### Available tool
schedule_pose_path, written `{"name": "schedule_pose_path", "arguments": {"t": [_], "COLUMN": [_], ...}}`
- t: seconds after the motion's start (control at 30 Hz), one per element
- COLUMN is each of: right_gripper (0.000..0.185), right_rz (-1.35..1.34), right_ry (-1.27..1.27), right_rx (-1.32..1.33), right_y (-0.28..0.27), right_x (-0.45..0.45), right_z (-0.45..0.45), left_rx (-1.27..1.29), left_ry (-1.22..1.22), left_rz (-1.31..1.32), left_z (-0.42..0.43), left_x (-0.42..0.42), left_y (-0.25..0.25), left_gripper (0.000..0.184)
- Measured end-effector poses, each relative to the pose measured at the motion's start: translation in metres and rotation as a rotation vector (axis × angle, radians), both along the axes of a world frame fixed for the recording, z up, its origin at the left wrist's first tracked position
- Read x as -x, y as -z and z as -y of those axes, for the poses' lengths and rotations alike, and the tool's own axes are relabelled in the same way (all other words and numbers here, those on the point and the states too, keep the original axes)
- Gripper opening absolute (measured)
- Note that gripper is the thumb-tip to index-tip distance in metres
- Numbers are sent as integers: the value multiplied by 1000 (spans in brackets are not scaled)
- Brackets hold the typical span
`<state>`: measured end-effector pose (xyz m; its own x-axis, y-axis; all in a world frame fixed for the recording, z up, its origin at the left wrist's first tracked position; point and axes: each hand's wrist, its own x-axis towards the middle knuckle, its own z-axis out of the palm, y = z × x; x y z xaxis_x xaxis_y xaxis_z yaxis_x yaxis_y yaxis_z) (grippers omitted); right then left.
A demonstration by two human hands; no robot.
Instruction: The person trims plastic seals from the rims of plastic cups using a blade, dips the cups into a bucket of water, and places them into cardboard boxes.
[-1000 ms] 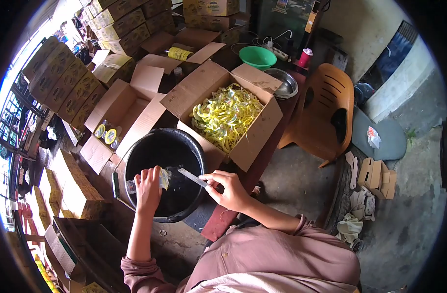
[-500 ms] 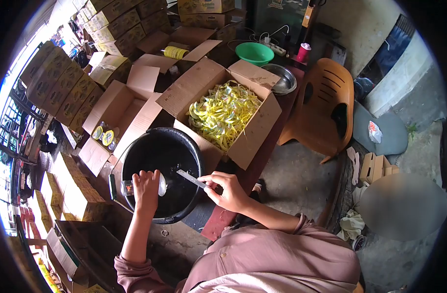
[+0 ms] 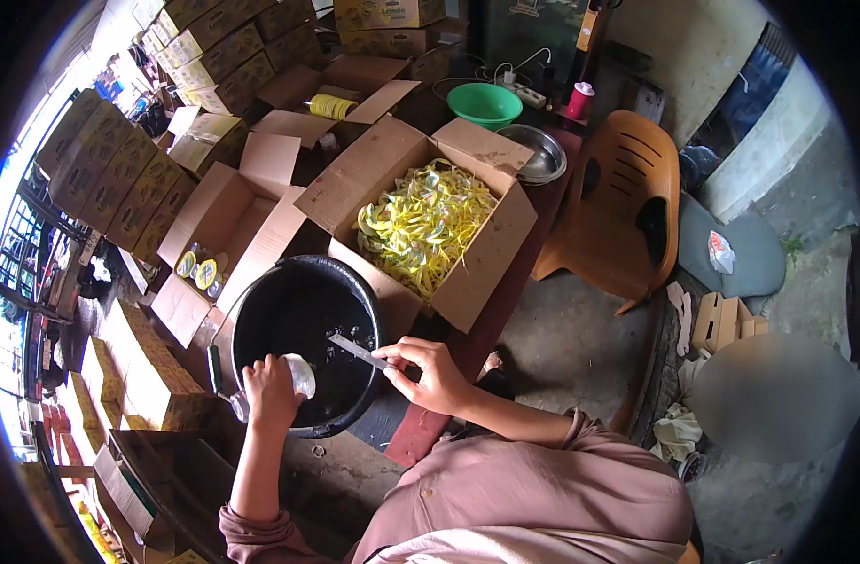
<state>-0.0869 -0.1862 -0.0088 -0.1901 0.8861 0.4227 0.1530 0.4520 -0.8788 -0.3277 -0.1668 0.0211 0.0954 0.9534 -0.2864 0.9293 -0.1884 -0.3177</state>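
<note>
Two hands share the space over a black bucket (image 3: pixel 281 303), each closed on something. Gripped by the left hand (image 3: pixel 268 385) at about seven o'clock in the bucket is a clear plastic cup (image 3: pixel 302 375), tipped on its side with its wider end turned toward two o'clock; what it contains is too small to tell. Pinched between thumb and fingers of the right hand (image 3: pixel 422 372), near four o'clock, is a thin metal blade (image 3: pixel 355 350), its free end pointing to ten o'clock and apart from the cup.

Good handling here, I judge, means a firm but gentle hold, since thin plastic probably buckles when squeezed, and a blade kept turned away from the left fingers. Keeping both over the bucket should let any drips fall inside.

As for pose, the left forearm rises from six o'clock, knuckles up and fingers wrapped over the cup. The right forearm reaches in from four o'clock, wrist beyond the bucket's rim, fingers curled back.
</note>
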Motion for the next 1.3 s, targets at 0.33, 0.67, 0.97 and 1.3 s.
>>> {"name": "schedule_pose_path", "arguments": {"t": [0.33, 0.67, 0.97, 1.3], "right_gripper": [25, 24, 28, 40], "right_rz": [-98, -135, -203, -564], "right_ry": [-65, -94, -108, -398], "right_rx": [121, 222, 323, 890], "right_y": [-14, -5, 5, 16], "right_x": [-33, -91, -122, -108], "right_z": [-21, -53, -76, -81], "left_rx": [51, 173, -101, -73], "left_ry": [-201, -424, -474, -428], "left_rz": [197, 218, 274, 382], "left_z": [-3, 11, 16, 19], "left_x": [-17, -47, -70, -74], "left_y": [-16, -3, -2, -12], "left_gripper": [58, 55, 52, 48]}}
